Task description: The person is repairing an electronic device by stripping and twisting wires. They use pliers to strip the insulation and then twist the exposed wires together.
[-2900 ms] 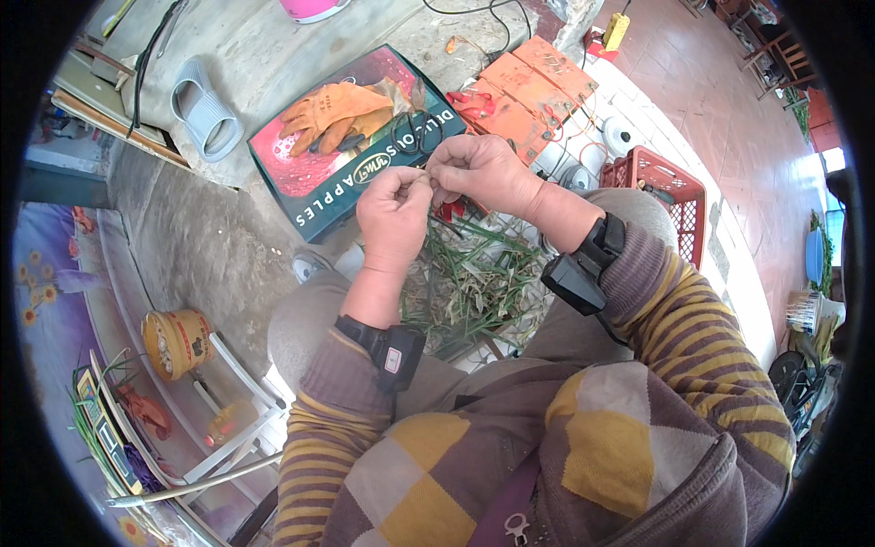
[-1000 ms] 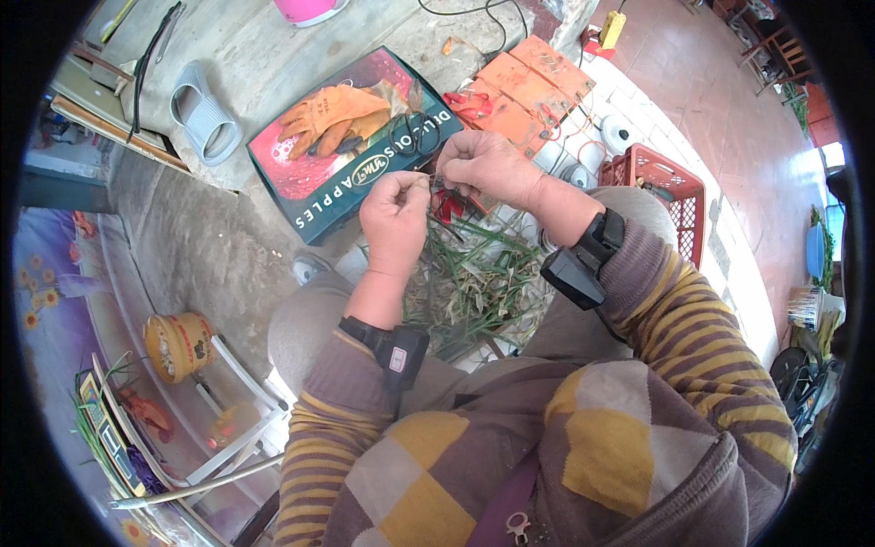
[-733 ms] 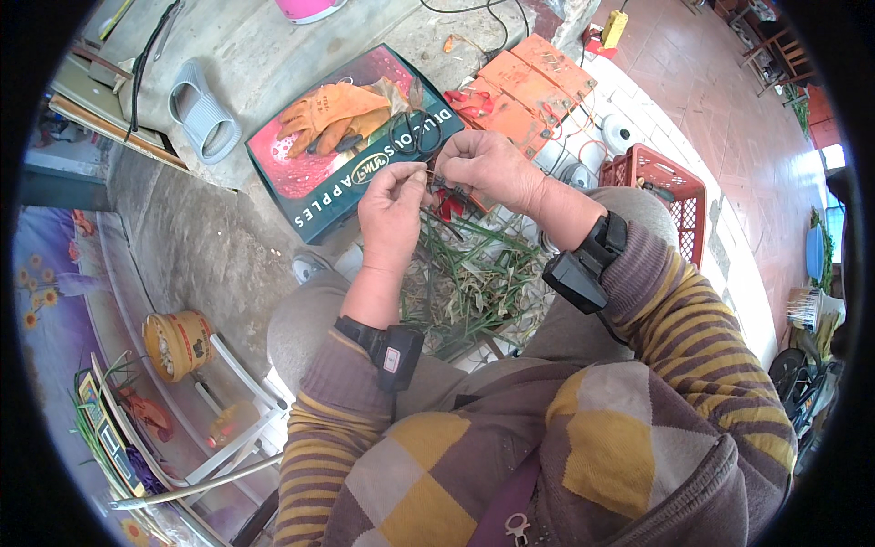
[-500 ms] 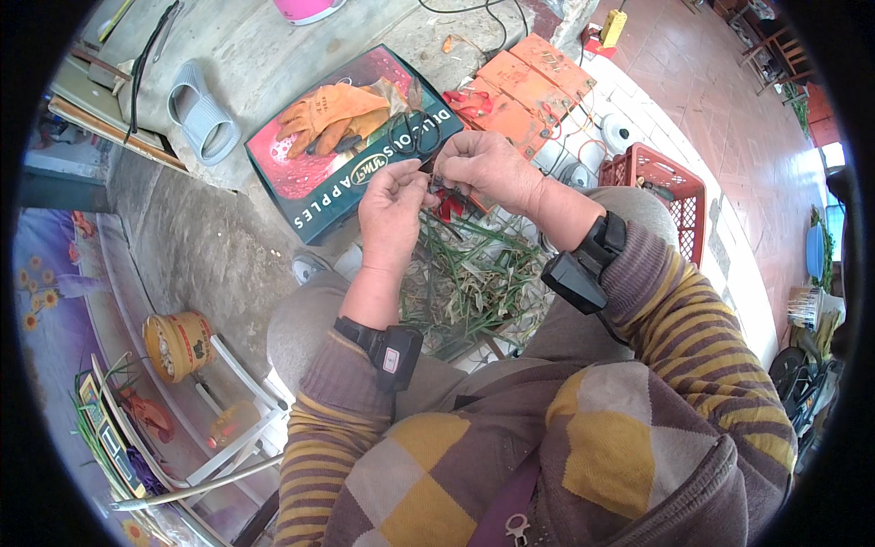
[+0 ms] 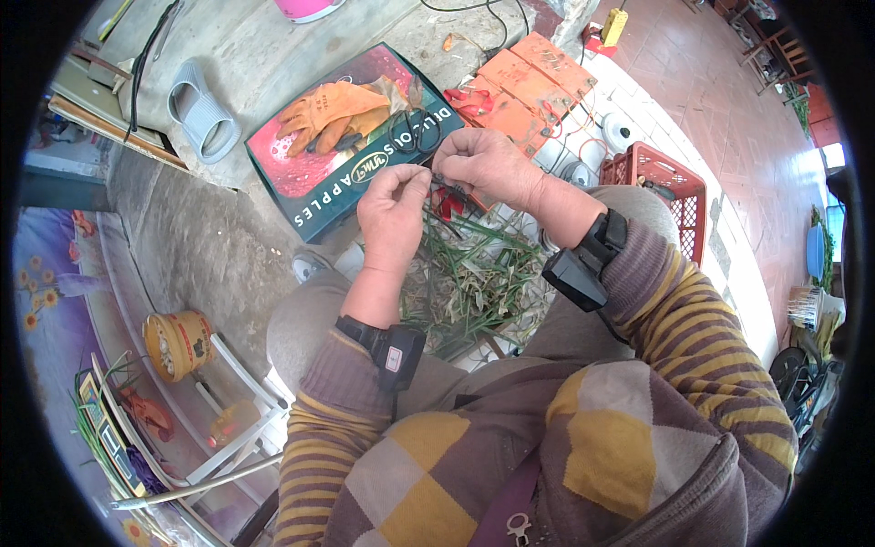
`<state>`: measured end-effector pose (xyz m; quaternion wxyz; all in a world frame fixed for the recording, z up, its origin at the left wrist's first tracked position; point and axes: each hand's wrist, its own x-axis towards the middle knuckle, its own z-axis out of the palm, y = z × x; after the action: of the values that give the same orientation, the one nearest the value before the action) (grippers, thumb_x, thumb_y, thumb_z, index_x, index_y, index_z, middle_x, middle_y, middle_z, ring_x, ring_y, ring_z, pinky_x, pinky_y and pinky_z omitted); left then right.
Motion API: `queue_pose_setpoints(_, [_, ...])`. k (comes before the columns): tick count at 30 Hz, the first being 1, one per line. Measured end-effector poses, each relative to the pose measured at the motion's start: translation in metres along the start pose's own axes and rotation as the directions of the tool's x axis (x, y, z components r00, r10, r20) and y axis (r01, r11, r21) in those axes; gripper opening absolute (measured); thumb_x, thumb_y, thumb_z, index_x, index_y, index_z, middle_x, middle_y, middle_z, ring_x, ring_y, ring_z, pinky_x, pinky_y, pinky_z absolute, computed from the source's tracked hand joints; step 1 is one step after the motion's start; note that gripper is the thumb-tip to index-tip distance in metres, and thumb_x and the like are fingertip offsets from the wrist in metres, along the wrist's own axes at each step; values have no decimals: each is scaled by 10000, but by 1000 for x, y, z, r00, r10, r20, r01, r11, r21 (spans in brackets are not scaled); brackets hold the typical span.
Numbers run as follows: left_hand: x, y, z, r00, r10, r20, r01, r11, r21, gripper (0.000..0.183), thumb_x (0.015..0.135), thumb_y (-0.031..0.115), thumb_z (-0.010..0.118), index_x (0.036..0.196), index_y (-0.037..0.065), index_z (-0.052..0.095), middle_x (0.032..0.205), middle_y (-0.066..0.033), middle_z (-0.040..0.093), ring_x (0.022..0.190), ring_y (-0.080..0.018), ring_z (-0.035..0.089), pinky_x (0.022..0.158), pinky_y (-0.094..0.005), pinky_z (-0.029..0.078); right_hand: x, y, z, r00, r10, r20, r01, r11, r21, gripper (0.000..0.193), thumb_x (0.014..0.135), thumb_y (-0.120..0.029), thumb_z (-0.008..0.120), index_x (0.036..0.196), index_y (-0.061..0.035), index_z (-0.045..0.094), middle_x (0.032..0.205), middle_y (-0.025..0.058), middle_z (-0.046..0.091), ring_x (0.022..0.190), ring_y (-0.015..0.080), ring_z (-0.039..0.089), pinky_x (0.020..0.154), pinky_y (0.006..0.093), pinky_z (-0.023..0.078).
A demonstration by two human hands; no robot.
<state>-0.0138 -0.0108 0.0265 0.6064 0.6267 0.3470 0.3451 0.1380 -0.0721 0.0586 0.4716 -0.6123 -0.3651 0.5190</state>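
Observation:
My left hand [image 5: 392,211] and my right hand [image 5: 486,167] meet fingertip to fingertip in front of me. Each one is closed in a pinch, and whatever sits between the fingers is too small to make out. Just beneath the fingertips is a red and dark object [image 5: 447,202], partly covered by the right hand. Below the hands, between my knees, lies a heap of cut green stems and leaves [image 5: 483,283]. Beyond the hands a green and red fruit carton [image 5: 319,205] carries orange gloves [image 5: 333,114] and dark-handled scissors [image 5: 415,130].
Orange boxes [image 5: 538,77] with wires stand at the far right, beside a red plastic crate [image 5: 697,205]. A grey slipper [image 5: 202,114] rests on the concrete at the far left. Nearer on the left are a yellow bucket [image 5: 187,345] and a white frame [image 5: 241,433].
The fingertips of my left hand have shifted slightly and its fingers have curled in more. My right hand stays almost in place, still pinched.

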Motion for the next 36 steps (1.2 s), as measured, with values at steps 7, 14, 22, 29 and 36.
queue_pose_setpoints(7, [3,3,-3,996,-78,-31,72,984,-166,72,853,62,572,868,1,606,791,-28,610,707,-90,545,661,-219,439,8,13,-2,960,-215,-179,151,936,-318,190,754,-114,564,884,-8,651,817,102,658,778,175,627,749,287,489])
queue_pose_setpoints(14, [7,1,-7,985,-166,-53,144,948,-285,89,862,75,565,880,-7,596,819,-54,625,763,-112,563,729,-246,446,10,18,-3,962,-220,-162,178,954,-239,193,765,-122,573,898,-5,649,826,91,652,798,144,615,762,270,483])
queue_pose_setpoints(22, [8,-3,-7,979,-201,-20,194,964,-184,81,870,96,575,885,21,601,833,-52,630,778,-128,597,755,-259,478,7,16,8,990,-137,-22,137,991,-7,111,819,-120,601,850,-19,636,759,20,622,655,71,553,600,230,473])
queue_pose_setpoints(29, [6,1,-7,989,-138,-50,117,949,-292,75,856,73,586,879,4,606,820,-52,625,739,-103,565,699,-231,453,13,9,-4,974,-79,-214,80,997,-2,127,800,-146,609,831,-23,610,728,25,613,635,84,568,577,232,480])
queue_pose_setpoints(36, [19,1,-26,973,-91,-212,22,951,-308,69,869,93,574,898,31,581,857,-60,639,790,-138,598,759,-288,477,17,12,-21,949,29,-315,-25,1000,15,130,832,-164,573,837,-38,603,746,23,608,621,97,556,581,232,470])
